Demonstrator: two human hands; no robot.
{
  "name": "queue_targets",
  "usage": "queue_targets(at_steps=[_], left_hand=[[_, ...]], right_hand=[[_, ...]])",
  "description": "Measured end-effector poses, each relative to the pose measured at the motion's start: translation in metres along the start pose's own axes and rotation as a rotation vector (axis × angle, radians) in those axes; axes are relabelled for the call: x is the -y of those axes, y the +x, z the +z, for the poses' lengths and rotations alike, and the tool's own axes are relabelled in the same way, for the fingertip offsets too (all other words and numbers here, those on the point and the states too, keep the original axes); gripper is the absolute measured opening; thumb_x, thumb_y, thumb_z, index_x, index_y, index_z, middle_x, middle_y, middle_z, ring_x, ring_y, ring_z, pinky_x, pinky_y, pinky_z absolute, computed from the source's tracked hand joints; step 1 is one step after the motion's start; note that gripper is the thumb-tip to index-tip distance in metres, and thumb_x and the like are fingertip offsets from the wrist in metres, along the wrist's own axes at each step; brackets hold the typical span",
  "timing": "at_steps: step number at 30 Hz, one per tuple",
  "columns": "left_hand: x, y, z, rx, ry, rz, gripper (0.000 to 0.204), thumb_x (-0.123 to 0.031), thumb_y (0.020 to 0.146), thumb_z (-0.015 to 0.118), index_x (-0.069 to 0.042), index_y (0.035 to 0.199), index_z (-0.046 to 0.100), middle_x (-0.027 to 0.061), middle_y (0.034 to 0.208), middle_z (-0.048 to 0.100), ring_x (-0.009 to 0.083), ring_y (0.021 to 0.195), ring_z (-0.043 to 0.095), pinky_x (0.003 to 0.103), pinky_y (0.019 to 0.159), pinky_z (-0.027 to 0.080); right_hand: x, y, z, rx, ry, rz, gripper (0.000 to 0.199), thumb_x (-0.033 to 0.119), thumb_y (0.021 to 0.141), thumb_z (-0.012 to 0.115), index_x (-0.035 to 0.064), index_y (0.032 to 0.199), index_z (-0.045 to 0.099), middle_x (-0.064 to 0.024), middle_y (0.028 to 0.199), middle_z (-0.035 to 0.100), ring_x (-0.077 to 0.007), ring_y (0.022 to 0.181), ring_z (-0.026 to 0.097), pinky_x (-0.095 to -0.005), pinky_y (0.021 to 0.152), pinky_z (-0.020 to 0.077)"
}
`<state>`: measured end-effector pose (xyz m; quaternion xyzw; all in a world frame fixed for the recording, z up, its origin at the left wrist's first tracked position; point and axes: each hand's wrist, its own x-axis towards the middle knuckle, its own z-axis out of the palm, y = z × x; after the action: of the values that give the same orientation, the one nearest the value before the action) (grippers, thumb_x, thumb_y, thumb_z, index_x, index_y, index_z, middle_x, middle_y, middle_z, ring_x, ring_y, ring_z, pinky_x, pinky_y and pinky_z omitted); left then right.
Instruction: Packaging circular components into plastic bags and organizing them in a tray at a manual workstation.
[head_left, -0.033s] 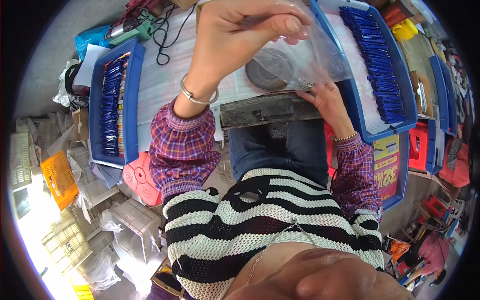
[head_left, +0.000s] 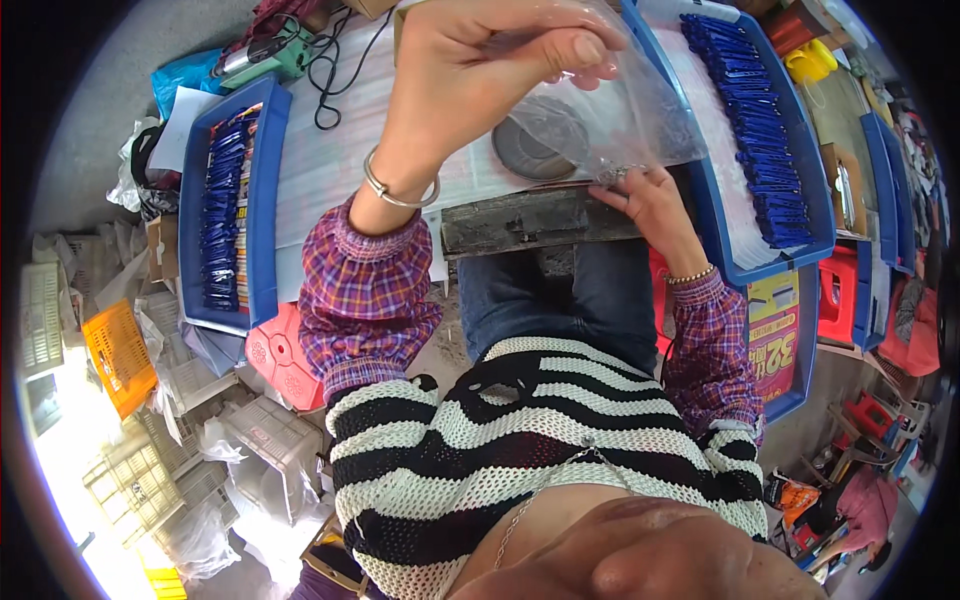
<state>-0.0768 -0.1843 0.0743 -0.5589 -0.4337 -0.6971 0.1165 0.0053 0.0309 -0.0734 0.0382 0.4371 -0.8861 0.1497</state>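
My left hand [head_left: 480, 75] is raised over the table, thumb and fingers closed on the top of a clear plastic bag [head_left: 640, 110]. The bag hangs down to the right, toward the table's near edge. At its lower end, my right hand [head_left: 650, 205] has its fingers curled against the plastic and some small shiny metal pieces [head_left: 625, 172]. What kind of pieces they are is too small to tell. A round grey dish [head_left: 525, 155] lies behind the bag, partly seen through it. Below the dish, a dark worn wooden drawer front or board [head_left: 540, 222] runs along the table edge.
A blue tray [head_left: 262, 200] of slim blue items stands on the left. Another blue tray [head_left: 708, 215] with rows of similar blue items stands on the right. A black cable [head_left: 325, 90] lies at the back left. A red stool [head_left: 275, 355] and crates [head_left: 270, 440] are at lower left.
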Motion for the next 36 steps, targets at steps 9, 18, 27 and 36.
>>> queue_targets(at_steps=[9,18,27,36], left_hand=[[-0.016,-0.050,-0.029,-0.510,0.220,-0.689,0.015,-0.007,0.084,0.064,0.001,0.097,0.066,0.0086,0.083,0.067,0.0146,0.073,0.064,0.024,0.064,0.050],[0.030,-0.114,-0.038,-0.535,0.010,-0.849,0.019,-0.015,0.087,0.063,-0.003,0.102,0.064,0.0069,0.090,0.067,0.0166,0.084,0.066,0.025,0.074,0.052],[0.045,-0.130,-0.038,-0.521,0.025,-0.992,0.018,-0.015,0.087,0.062,-0.007,0.103,0.064,0.0047,0.096,0.067,0.0145,0.089,0.065,0.025,0.075,0.050],[0.052,-0.136,-0.037,-0.501,-0.013,-1.042,0.014,-0.012,0.090,0.056,-0.006,0.101,0.063,0.0081,0.098,0.067,0.0148,0.090,0.064,0.025,0.073,0.050]], right_hand=[[0.019,-0.016,0.001,-0.138,-0.446,-0.060,0.022,0.011,0.089,0.057,0.0018,0.110,0.057,-0.0066,0.093,0.063,-0.0126,0.074,0.060,-0.0230,0.064,0.0489],[0.053,-0.044,-0.012,-0.240,-0.723,-0.226,0.020,0.009,0.088,0.058,0.0021,0.106,0.060,-0.0050,0.082,0.065,-0.0053,0.063,0.054,-0.0179,0.054,0.0424],[0.062,-0.050,-0.012,-0.277,-0.865,-0.222,0.019,0.010,0.088,0.059,0.0015,0.106,0.061,-0.0035,0.080,0.064,-0.0053,0.062,0.055,-0.0183,0.053,0.0427],[0.067,-0.050,-0.011,-0.258,-0.903,-0.207,0.020,0.010,0.088,0.060,0.0018,0.106,0.061,-0.0013,0.076,0.061,-0.0056,0.061,0.055,-0.0182,0.053,0.0420]])
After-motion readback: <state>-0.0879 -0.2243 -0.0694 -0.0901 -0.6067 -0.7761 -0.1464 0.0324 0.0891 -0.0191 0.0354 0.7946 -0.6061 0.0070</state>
